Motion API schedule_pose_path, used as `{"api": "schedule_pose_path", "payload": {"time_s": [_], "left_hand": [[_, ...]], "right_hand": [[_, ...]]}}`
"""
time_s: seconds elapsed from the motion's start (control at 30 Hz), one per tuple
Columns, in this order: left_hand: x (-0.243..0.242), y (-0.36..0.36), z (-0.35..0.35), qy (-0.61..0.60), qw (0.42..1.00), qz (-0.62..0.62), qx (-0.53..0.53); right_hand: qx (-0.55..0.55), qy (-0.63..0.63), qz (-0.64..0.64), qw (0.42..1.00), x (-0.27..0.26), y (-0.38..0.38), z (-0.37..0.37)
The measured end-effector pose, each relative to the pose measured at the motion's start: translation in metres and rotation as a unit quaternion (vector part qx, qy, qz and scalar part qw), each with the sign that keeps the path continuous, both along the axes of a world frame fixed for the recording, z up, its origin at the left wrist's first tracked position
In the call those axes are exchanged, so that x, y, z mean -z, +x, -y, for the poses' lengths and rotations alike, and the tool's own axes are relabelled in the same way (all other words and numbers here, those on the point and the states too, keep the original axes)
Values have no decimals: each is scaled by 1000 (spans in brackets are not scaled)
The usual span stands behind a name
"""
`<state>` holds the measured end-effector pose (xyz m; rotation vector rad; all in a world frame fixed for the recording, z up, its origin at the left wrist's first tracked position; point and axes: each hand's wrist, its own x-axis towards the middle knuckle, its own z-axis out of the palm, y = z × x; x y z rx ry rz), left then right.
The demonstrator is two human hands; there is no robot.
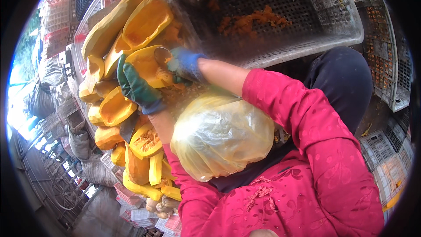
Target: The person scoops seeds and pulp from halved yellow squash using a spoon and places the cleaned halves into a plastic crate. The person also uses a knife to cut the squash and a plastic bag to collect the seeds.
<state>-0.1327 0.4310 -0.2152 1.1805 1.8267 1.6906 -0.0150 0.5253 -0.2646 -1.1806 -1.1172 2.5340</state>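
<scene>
My left hand (138, 84), in a green coated work glove, grips the near left edge of a peeled, halved pumpkin (144, 62). The hollow of this half faces up. In my gloved right hand (185, 64) is a round metal scraping tool (162, 56), its rim inside the pumpkin's hollow. Loose orange pulp and seeds (181, 97) lie just below the half. Another hollowed pumpkin half (148, 21) rests beyond it, beside a long peeled piece (110, 23). A seed-filled half (147, 141) sits below my left wrist.
A large grey perforated plastic crate (342, 36) with orange pulp scraps (253, 21) stands beyond my right arm. A yellow plastic bag (223, 135) covers my knee. Several peeled pumpkin pieces (138, 168) are heaped at left. More crates (384, 52) stand at right; stacked crates (59, 23) stand far left.
</scene>
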Motion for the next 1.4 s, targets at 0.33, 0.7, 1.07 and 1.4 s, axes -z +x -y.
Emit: {"api": "schedule_pose_path", "payload": {"time_s": [0.33, 0.7, 1.07, 1.4], "left_hand": [[0, -1, 3, 2, 1000, 2, -3], [0, -2, 2, -3, 1000, 10, 2], [-2, -5, -1, -11, 999, 38, 21], [-2, -10, -2, -7, 996, 77, 37]], "right_hand": [[-35, 203, 5, 979, -14, -20, 7], [-152, 496, 3, 855, -25, -1, 19], [-65, 435, 23, 898, -35, -8, 3], [-354, 642, 92, 674, -40, 26, -23]]}}
